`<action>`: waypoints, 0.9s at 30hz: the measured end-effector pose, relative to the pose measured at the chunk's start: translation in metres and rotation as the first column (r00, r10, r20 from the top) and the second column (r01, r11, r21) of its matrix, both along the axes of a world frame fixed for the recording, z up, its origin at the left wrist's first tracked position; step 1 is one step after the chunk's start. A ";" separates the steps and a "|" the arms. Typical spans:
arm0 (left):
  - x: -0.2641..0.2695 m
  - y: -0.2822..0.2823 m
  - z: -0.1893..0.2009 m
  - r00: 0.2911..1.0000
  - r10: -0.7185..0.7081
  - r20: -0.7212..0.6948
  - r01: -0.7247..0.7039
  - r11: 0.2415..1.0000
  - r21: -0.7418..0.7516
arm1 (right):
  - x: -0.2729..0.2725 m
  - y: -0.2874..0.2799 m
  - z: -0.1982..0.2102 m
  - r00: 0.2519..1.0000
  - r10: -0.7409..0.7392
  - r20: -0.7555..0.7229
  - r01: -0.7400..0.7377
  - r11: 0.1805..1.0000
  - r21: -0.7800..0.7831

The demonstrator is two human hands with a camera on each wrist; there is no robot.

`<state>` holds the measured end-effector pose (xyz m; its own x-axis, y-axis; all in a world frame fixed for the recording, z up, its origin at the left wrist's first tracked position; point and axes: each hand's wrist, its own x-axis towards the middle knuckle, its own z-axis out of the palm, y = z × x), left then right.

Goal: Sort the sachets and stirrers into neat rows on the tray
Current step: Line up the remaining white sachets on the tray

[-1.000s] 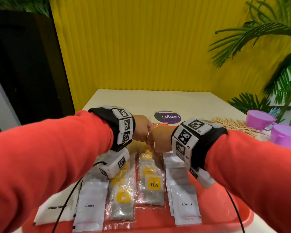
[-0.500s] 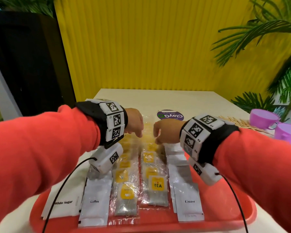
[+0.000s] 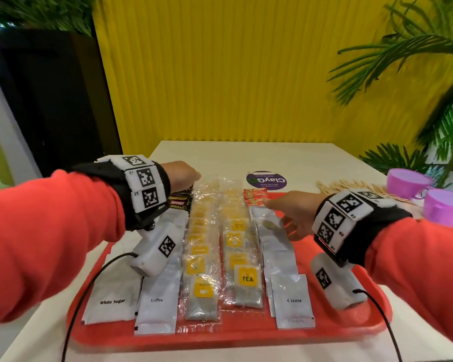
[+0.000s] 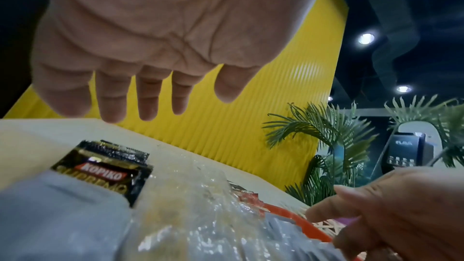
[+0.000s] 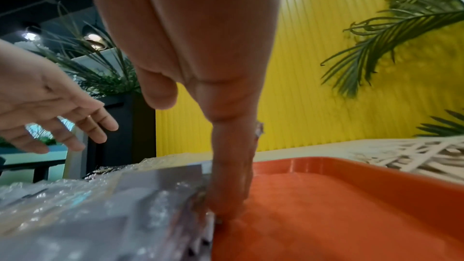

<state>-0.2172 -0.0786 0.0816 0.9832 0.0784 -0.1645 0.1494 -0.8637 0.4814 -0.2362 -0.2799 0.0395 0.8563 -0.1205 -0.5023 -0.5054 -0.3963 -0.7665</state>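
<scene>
Both hands have drawn apart from the tea rows' far end. The left hand [image 3: 181,175] hovers empty, fingers spread; the right hand [image 3: 289,214], fingers straight, nudges the cream sachets [image 3: 277,246] mid-tray [image 3: 246,338]. Stirrers [image 3: 351,186] wait at the desk's right edge.

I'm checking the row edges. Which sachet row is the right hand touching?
The Cream row, rightmost of the five: the right hand has straight fingers against its outer edge. The left hand hovers, touching nothing.
</scene>
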 end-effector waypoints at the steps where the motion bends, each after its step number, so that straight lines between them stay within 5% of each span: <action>1: -0.004 0.001 0.000 1.000 0.023 -0.008 -0.023 0.999 -0.047 | 0.001 -0.002 -0.001 1.000 -0.023 -0.011 0.024 0.998 0.061; 11: -0.036 0.004 -0.023 0.988 0.117 -0.101 -0.143 0.937 -0.317 | -0.003 -0.014 -0.006 0.998 0.012 -0.055 -0.005 0.992 0.123; 27: -0.043 0.002 -0.022 0.977 0.111 -0.182 -0.166 0.933 -0.321 | 0.003 -0.019 -0.009 0.997 0.049 -0.062 -0.042 0.992 0.116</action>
<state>-0.2606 -0.0768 0.0597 0.9255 0.1257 -0.3572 0.3537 -0.6237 0.6971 -0.2332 -0.2990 0.0307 0.8251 -0.0206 -0.5647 -0.5385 -0.3312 -0.7748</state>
